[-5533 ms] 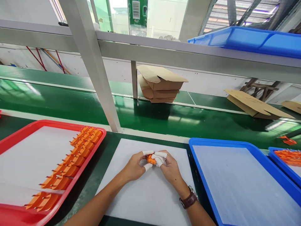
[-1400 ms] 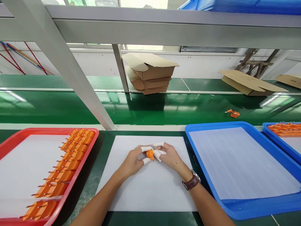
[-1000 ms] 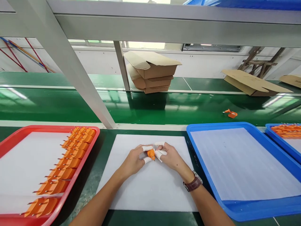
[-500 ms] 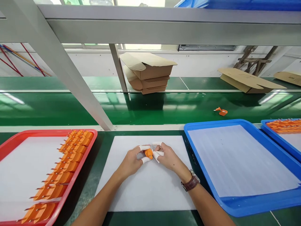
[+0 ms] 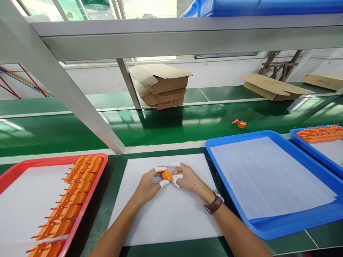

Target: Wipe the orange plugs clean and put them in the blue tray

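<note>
Orange plug piece is pinched between my left hand and right hand, both closed on it with capped fingertips, above the white mat's far edge. I note a red tray at the bench's left edge.

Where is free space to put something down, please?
Free: the near blue tray's liner; the white mat, near half; the red tray left of its orange parts. Crowded: mid-mat, where left hand and right hand pinch one orange part.

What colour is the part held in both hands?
Orange; the small part between left hand and right hand shows best in the head view.
</note>
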Available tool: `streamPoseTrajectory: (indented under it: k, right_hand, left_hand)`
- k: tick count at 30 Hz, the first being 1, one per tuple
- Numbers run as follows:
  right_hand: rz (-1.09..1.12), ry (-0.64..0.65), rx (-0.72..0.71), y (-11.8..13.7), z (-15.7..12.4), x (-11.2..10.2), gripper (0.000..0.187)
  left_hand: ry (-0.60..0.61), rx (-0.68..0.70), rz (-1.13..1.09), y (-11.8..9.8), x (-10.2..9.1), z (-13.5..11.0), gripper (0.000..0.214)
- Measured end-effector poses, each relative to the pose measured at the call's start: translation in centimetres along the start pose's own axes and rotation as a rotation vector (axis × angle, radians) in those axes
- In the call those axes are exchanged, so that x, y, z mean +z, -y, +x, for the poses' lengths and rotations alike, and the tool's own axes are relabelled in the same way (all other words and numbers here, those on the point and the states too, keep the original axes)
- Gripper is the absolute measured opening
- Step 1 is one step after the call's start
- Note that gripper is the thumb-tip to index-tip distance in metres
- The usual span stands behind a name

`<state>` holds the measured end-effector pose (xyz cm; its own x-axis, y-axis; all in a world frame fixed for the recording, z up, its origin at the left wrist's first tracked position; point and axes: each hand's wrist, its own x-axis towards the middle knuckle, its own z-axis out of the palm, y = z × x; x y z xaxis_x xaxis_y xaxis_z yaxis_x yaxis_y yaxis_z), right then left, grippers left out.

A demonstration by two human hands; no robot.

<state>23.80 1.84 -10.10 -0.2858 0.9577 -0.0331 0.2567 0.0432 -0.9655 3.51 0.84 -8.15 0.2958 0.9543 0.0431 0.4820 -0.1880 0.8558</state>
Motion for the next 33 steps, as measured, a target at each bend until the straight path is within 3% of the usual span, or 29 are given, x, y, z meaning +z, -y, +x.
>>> streamPoseTrajectory:
  k: [3, 15, 33]
  right_hand:
    - [-0.002, 0.032, -0.008, 0.14, -0.12, 0.08, 0.045]
    - [0.084, -0.060, 0.024, 0.15, 0.18, 0.07, 0.045]
    - [-0.011, -0.125, -0.168, -0.17, 0.18, 0.69, 0.041]
  left_hand:
    - [0.001, 0.002, -0.004, 0.21, 0.05, 0.06, 0.040]
    - [0.040, -0.006, -0.021, 0.25, -0.16, 0.04, 0.042]
    - [0.056, 0.040, -0.063, 0.28, -0.18, 0.03, 0.042]
